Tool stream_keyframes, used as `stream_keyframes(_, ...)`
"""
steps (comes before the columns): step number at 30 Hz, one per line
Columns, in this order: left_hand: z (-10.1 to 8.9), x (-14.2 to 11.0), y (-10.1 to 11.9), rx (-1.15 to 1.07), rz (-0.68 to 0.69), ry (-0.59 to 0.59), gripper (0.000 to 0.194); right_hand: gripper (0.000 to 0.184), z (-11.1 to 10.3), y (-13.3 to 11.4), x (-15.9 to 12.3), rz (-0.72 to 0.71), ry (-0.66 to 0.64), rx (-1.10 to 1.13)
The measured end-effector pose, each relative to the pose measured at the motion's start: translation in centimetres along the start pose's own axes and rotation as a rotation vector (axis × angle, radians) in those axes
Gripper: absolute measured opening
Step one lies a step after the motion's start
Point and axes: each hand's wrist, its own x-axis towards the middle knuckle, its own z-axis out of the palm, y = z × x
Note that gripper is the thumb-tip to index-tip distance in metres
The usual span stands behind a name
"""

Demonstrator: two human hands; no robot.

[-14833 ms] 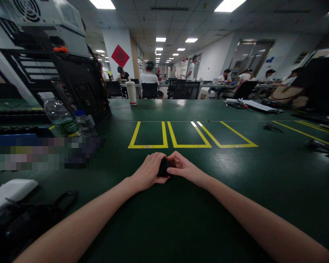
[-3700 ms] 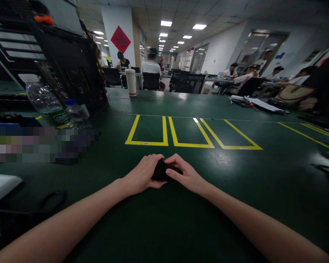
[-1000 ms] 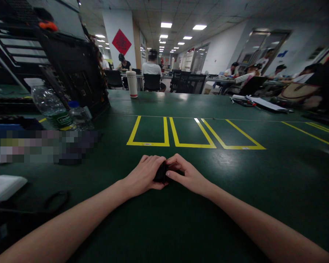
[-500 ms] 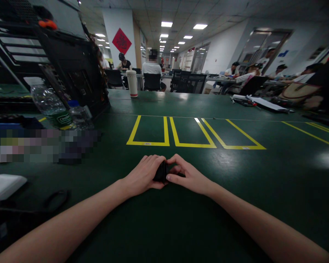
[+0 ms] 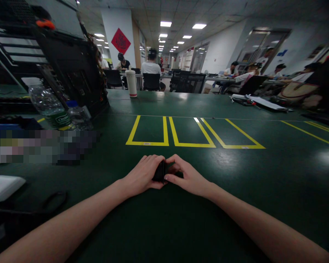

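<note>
A small black block-like object (image 5: 159, 172) is between my hands, low over the dark green table; its exact kind is hard to make out. My left hand (image 5: 144, 172) is wrapped around it from the left, the fingers over its top and far side and the thumb beneath the near edge. From the right, the curved thumb and index finger of my right hand (image 5: 188, 176) grip its right edge. Part of the object is covered by the fingers.
Yellow tape outlines (image 5: 147, 143) mark the green tabletop (image 5: 181, 226) beyond my hands. On the left stand plastic bottles (image 5: 48, 104), a black computer case (image 5: 79, 73) and a white box (image 5: 5, 187). A pale cup (image 5: 131, 84) stands farther back; papers (image 5: 265, 103) lie at right.
The view has shifted very slightly. My right thumb and index finger sit a touch farther left against the black object; otherwise both hands keep the same hold.
</note>
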Motion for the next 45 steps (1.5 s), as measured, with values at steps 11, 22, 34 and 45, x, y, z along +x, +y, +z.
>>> stream_keyframes(11, -0.44, 0.07, 0.33, 0.004, 0.010, -0.023, 0.057, 0.023, 0.07, -0.14, 0.20, -0.008, 0.063, 0.003)
stream_keyframes(22, -0.08, -0.05, -0.02, 0.013, -0.007, -0.012, 0.061, 0.036, -0.36, -0.19, -0.05, 0.004, -0.062, 0.010)
stream_keyframes(34, 0.08, 0.00, -0.02, 0.024, 0.010, 0.012, 0.059, 0.034, 0.07, 0.08, 0.19, -0.019, 0.052, 0.019)
stream_keyframes(45, 0.24, 0.01, -0.12, 0.030, 0.012, 0.008, 0.059, 0.015, -0.03, 0.38, 0.19, -0.025, 0.052, 0.044)
